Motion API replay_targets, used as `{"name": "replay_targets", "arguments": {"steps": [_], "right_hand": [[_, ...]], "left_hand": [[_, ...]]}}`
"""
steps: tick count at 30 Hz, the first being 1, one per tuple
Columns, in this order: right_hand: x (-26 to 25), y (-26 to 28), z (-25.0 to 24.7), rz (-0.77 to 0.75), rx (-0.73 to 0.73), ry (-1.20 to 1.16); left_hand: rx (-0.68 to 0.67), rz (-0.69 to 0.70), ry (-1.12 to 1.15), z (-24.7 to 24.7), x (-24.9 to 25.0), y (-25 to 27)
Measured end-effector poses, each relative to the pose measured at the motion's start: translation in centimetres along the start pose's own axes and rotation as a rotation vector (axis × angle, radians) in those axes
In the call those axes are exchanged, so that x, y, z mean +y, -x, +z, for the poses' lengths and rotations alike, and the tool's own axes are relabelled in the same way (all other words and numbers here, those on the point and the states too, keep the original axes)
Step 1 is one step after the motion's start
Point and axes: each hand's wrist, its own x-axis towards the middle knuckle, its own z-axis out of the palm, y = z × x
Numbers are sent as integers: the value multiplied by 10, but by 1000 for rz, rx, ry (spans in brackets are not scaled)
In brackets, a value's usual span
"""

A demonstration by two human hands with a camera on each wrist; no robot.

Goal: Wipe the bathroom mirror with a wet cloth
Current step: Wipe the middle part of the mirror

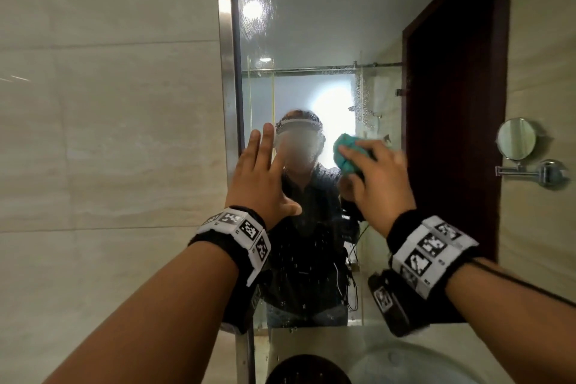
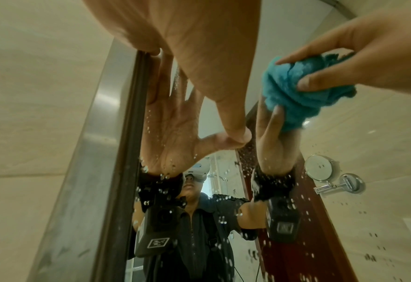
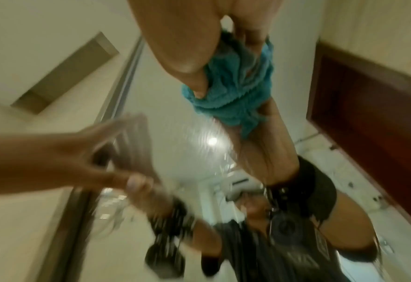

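The bathroom mirror fills the middle of the head view, its glass speckled with water drops. My right hand grips a bunched teal cloth and presses it against the glass at head height. My left hand is flat on the mirror near its left edge, fingers straight and spread, thumb out; the left wrist view shows the thumb tip touching the glass. The right wrist view is blurred.
A steel frame strip runs down the mirror's left side beside beige wall tiles. A round swing-arm shaving mirror is mounted on the right wall. A white basin lies below. The reflection shows a dark red door.
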Motion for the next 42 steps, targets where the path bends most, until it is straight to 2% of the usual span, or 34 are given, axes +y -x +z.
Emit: {"name": "replay_targets", "arguments": {"steps": [3,4,5,6,8,9,10,12,14,15,16,17,20,21,22,24,27,29,31,33,35,37,40,41,42], "right_hand": [[-8,36,9,-297,-272,74],[-4,31,3,-332,-315,90],[2,18,-4,-308,-297,92],[10,0,-9,-231,-208,57],[21,-30,-21,19,50,-48],[22,-33,-22,111,128,-90],[17,-27,-20,151,130,-79],[3,5,-2,51,-43,-34],[-8,40,9,-162,-254,22],[-6,44,7,-239,-329,60],[-1,35,2,-273,-343,74],[5,20,-2,-252,-298,68],[16,-20,-16,60,37,-92],[17,-22,-15,124,102,-112],[14,-16,-11,143,94,-92],[3,15,4,36,-64,-29],[1,67,20,-289,-303,129],[7,60,14,-361,-379,178],[5,32,4,-247,-313,152],[0,2,-3,-56,-127,61],[-9,-2,2,39,-35,0],[-16,26,18,-49,-133,18],[-16,78,41,-413,-465,176],[-12,80,41,-487,-505,199],[-10,72,39,-515,-486,189]], "left_hand": [[6,0,10,-1,0,0],[1,-1,17,-1,0,1],[-3,-1,25,-1,0,0],[-7,0,30,-1,0,0],[-9,0,25,-1,0,0],[-10,-3,22,-1,1,1],[-15,-7,26,-2,2,1],[-23,-17,29,-2,3,2],[-24,-18,24,-4,4,2],[-28,-19,21,-4,4,2],[-32,-22,14,-3,4,1],[-36,-23,8,-3,4,1],[-33,-15,5,-3,4,2],[-32,-14,3,-4,4,3],[-32,-14,6,-5,5,3],[-39,-18,7,-4,4,2],[-42,-20,-28,-8,6,1],[-46,-10,22,-14,6,6],[-34,34,119,-16,7,19],[-32,92,175,-8,6,39],[-77,135,169,5,5,56],[-136,136,133,18,4,65],[-149,92,41,26,8,67],[-143,82,-4,27,10,66],[-136,71,-42,29,11,65]]}}
